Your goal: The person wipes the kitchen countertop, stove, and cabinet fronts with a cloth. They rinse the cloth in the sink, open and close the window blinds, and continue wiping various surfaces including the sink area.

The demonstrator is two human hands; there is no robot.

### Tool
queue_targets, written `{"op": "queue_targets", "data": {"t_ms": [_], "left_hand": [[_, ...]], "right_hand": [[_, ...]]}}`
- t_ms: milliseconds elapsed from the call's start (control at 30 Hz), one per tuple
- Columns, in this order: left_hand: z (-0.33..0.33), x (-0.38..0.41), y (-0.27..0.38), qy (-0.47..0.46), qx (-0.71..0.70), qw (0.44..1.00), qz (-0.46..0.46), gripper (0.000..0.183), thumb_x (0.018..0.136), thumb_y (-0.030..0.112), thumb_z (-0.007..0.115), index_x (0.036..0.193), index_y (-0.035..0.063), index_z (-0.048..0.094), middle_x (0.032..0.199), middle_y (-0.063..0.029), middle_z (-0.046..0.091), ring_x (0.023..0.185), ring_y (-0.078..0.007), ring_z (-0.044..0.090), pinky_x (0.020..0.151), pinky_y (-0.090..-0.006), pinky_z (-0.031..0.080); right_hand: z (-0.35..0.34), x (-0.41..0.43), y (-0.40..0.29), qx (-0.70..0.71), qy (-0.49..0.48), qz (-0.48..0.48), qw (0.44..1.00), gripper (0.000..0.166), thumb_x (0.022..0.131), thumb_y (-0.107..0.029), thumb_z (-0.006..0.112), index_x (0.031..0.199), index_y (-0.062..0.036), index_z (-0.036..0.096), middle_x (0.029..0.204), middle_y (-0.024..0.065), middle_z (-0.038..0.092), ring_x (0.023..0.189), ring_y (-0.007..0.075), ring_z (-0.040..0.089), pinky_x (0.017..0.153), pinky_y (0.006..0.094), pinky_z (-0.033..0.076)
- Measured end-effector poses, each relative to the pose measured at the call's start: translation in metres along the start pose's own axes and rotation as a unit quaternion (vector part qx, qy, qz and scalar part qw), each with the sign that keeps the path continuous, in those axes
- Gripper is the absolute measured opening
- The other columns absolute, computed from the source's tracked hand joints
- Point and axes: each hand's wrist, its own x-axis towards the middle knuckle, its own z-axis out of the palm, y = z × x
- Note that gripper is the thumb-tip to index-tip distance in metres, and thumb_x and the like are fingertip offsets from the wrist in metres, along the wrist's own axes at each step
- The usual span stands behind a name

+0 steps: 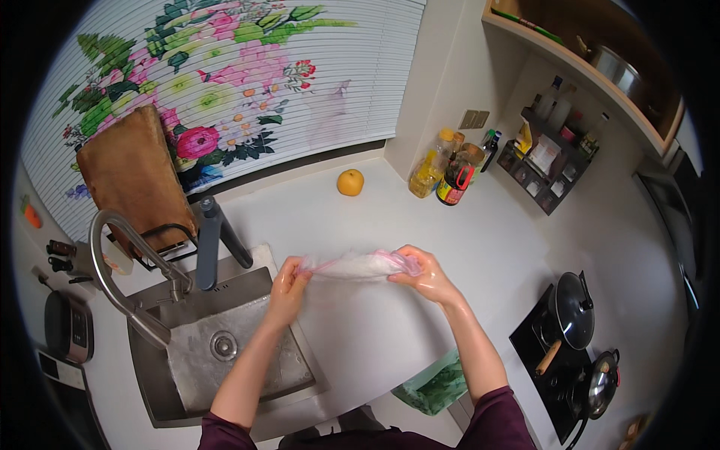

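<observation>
A thin white cloth with pink edges point(351, 266) is stretched between my two hands above the white countertop point(360, 332). My left hand point(291, 284) grips its bunched left end, near the right side of the steel sink point(219, 349). The crumpled pink right end is in the fingers of my right hand point(422, 273). Both hands look wet. Behind the cloth, near the window, a round yellow-orange fruit point(350, 183) rests on the counter.
A curved faucet point(115, 270) arches over the sink, with a wooden cutting board point(135, 180) behind it. Bottles point(453, 183) stand in the back corner under a wall rack point(545, 163). Lidded pans point(571, 312) sit on the black hob at right. A green-lined bin point(436, 385) is at the counter's front edge.
</observation>
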Motion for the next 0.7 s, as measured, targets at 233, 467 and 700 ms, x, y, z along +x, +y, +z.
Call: {"op": "queue_targets", "data": {"t_ms": [233,467,700], "left_hand": [[-0.015,-0.056,-0.032,-0.193,0.248,0.948,0.048,0.029,0.075,-0.004,0.048,0.099,0.0086,0.055,0.119,-0.0082,0.047,0.109,-0.0232,0.045,0.093,-0.034,0.032],[-0.028,-0.191,-0.058,-0.038,0.179,0.971,-0.153,0.046,0.068,-0.011,0.042,0.108,0.0079,0.055,0.12,-0.0117,0.044,0.097,-0.0216,0.053,0.078,-0.028,0.043],[-0.04,-0.316,-0.087,0.126,0.133,0.973,-0.142,0.026,0.089,0.019,0.046,0.105,0.0003,0.053,0.093,-0.0092,0.057,0.078,-0.0161,0.054,0.07,-0.0263,0.043]], "right_hand": [[0.003,-0.049,0.105,-0.176,-0.215,-0.174,0.945,0.042,0.065,-0.011,0.07,0.104,-0.0079,0.056,0.115,0.016,0.048,0.109,0.0284,0.043,0.091,0.0366,0.036],[0.124,-0.023,0.157,-0.406,-0.08,-0.137,0.9,0.076,0.065,-0.048,0.065,0.126,-0.0093,0.041,0.136,0.0233,0.022,0.126,0.0424,0.015,0.097,0.0581,0.014],[0.218,0.16,0.164,-0.477,0.142,-0.187,0.847,0.061,0.077,-0.047,0.05,0.125,-0.0103,0.042,0.132,0.0215,0.031,0.123,0.0448,0.021,0.095,0.0634,0.009]]}}
